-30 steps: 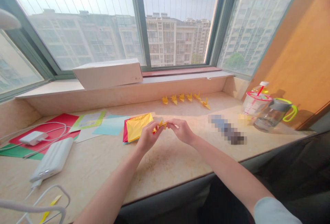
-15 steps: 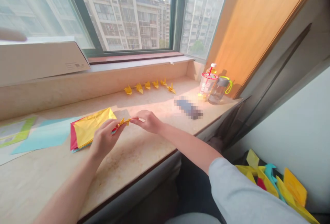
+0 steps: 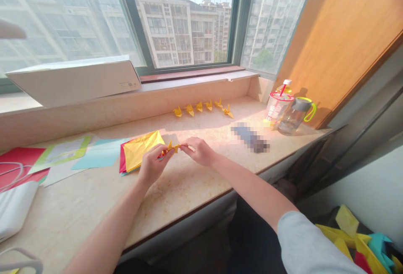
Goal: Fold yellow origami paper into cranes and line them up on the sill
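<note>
The left hand and right hand pinch a small yellow origami crane between them. A folded yellow-and-red paper stack lies just beyond the left hand, and the pale marble sill's front edge runs near, below both hands.

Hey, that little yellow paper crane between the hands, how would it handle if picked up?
The yellow paper crane is probably very light, being thin folded paper. Its slim points could crease under a firm pinch. Set down, it would likely tip at a slight push.

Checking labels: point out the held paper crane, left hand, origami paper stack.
Paper crane [image 3: 173, 147], head view, yellow body.
Left hand [image 3: 153, 167], head view, its back.
Origami paper stack [image 3: 140, 150], head view, top yellow sheet.
</note>
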Tool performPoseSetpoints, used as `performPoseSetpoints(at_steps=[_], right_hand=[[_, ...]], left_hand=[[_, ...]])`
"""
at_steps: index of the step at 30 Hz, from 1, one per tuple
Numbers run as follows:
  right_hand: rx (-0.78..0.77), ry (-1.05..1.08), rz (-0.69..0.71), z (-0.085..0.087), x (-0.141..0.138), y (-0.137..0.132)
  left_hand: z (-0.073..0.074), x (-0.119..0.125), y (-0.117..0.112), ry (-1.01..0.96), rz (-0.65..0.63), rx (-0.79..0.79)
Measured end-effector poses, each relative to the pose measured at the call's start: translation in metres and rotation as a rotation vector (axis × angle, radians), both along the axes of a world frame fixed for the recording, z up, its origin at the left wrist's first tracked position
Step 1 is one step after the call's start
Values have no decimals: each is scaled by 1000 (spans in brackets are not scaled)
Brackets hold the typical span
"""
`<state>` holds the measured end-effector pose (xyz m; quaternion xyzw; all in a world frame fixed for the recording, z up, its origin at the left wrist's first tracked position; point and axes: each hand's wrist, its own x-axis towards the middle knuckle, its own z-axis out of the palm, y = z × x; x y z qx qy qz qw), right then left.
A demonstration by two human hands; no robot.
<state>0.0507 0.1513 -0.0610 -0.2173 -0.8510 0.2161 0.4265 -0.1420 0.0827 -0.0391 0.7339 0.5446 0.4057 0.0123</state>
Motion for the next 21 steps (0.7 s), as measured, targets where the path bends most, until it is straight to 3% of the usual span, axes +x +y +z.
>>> performPoseSetpoints(at_steps=[17,20,21], right_hand=[[132,-84,-46,-2,-2,2],[269,-167,-60,13,13,-1],[370,-246,-2,22,24,-2]], left_hand=[[-3,-6,6,104,-68,121],[-4,-8,7,135,-92,151],[-4,-8,7,145,-98,158]])
